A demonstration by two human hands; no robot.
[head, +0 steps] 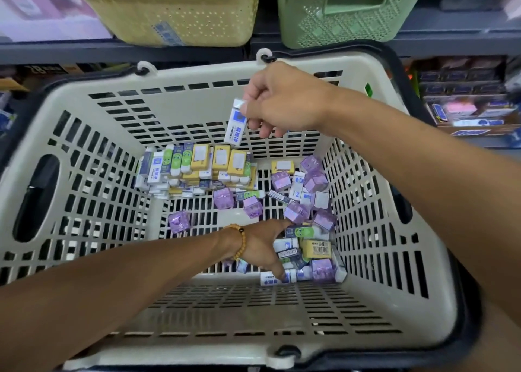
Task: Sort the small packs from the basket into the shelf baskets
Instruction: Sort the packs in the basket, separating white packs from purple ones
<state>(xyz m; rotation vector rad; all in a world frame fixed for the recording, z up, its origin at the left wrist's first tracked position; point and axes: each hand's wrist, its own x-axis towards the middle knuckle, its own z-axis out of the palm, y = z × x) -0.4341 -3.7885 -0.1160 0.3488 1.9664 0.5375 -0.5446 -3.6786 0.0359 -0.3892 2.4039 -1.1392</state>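
Right hand [277, 103] pinches a white-blue pack [236, 122] lifted clear for shelving, while left hand [263, 247], fingers spread open, probes loose packs [307, 251] in the beige basket [93, 202].

My left hand [260, 246] covers the packs beneath it. The yellow basket [169, 13] and green basket [338, 13] are cut off at the top, their contents hidden. The shelf boxes [465, 95] at right are blurred.
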